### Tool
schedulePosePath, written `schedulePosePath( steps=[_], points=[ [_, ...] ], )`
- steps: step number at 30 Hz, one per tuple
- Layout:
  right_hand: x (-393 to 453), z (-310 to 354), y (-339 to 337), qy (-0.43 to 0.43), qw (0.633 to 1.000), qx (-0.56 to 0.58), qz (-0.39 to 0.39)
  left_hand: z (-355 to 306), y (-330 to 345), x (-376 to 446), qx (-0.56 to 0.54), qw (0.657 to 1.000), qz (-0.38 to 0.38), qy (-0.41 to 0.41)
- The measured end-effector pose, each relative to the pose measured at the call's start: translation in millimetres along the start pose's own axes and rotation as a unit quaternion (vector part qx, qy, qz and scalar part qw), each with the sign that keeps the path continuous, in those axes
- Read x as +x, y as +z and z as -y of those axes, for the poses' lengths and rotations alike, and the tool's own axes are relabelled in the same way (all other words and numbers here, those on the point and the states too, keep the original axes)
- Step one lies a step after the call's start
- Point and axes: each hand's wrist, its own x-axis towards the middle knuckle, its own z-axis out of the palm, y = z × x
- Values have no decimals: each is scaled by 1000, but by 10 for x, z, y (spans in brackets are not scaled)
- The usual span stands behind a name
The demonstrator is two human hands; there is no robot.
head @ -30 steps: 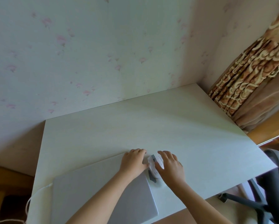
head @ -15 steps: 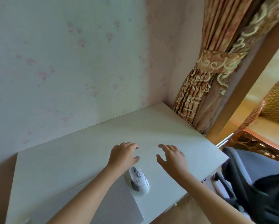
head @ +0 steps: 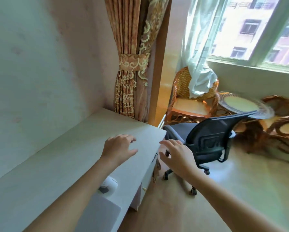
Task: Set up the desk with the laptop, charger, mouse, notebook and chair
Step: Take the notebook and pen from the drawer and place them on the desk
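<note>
The pale desk [head: 60,158] runs along the wall on the left. A white mouse [head: 109,186] lies on it near the front edge, beside the corner of the closed grey laptop [head: 100,213], partly hidden by my left forearm. My left hand [head: 118,148] hovers open over the desk's right end, holding nothing. Just off the desk's right corner is my right hand [head: 177,158], also open and empty, stretched toward the black mesh office chair [head: 210,141], which stands on its castors to the right of the desk, apart from my hand.
A tied patterned curtain [head: 132,67] hangs behind the desk's far right corner. Wicker chairs [head: 189,101] and a round wicker table [head: 240,104] stand under the window. Bare floor [head: 224,190] lies in front of the office chair.
My view has swung right, bringing the office chair and window into sight. Both hands left the mouse and moved right; the right hand is now past the desk's corner.
</note>
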Motion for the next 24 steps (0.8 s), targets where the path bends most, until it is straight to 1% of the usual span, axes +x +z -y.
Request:
schedulePosePath(
  steps=[6, 10, 15, 19, 21, 24],
  points=[
    [-687, -678, -569, 119, 990, -64, -42, -1103, 233, 236, -46, 991, 24, 127],
    [-1075, -1214, -913, 201, 973, -88, -73, -1840, 358, 388, -68, 975, 28, 210],
    [-1531, -1945, -1293, 276, 948, -120, -99, -2795, 561, 667, -91, 950, 38, 295],
    [-1948, -2684, -1579, 328, 928, -143, -102, -3758, 856, 869, -96, 933, 45, 344],
    [-2111, -2974, -1690, 345, 922, -144, -103, -4149, 965, 928, -102, 928, 55, 353],
    [-2465, -3612, -1915, 368, 913, -147, -98, -4943, 1212, 1014, -97, 918, 74, 378]
  ],
)
